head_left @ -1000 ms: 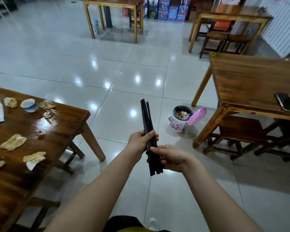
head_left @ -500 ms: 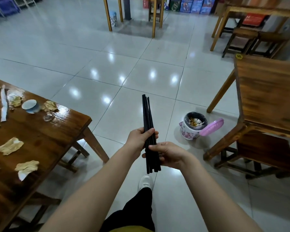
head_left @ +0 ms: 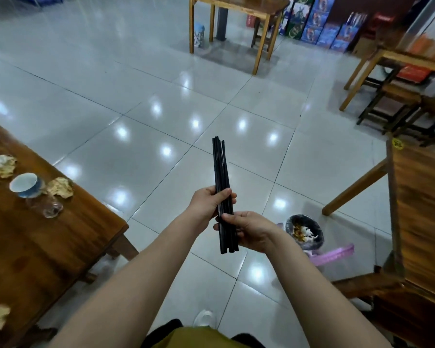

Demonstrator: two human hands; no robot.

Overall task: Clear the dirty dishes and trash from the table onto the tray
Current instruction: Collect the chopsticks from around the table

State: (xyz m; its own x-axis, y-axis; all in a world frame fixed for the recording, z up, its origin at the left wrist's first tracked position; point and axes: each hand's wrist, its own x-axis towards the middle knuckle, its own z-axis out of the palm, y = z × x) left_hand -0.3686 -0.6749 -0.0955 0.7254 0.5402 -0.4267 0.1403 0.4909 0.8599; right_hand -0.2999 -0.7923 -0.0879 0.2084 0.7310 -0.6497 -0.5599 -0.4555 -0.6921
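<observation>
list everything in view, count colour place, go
chopsticks: a bundle, black, mid-frame over the floor
left table: one, brown wood, left edge
cup: one, white and blue, on left table
glass: one, clear, beside the cup
napkins: at least four, tan, crumpled, scattered on left table
bin: one, black-lined, floor at right
pink plastic piece: one, by the bin
right table: one, brown, right edge
far tables: two, light wood, back
boxes: several, mostly blue, back wall
left grip: hand holding chopsticks' middle
right grip: hand holding their lower end
</observation>
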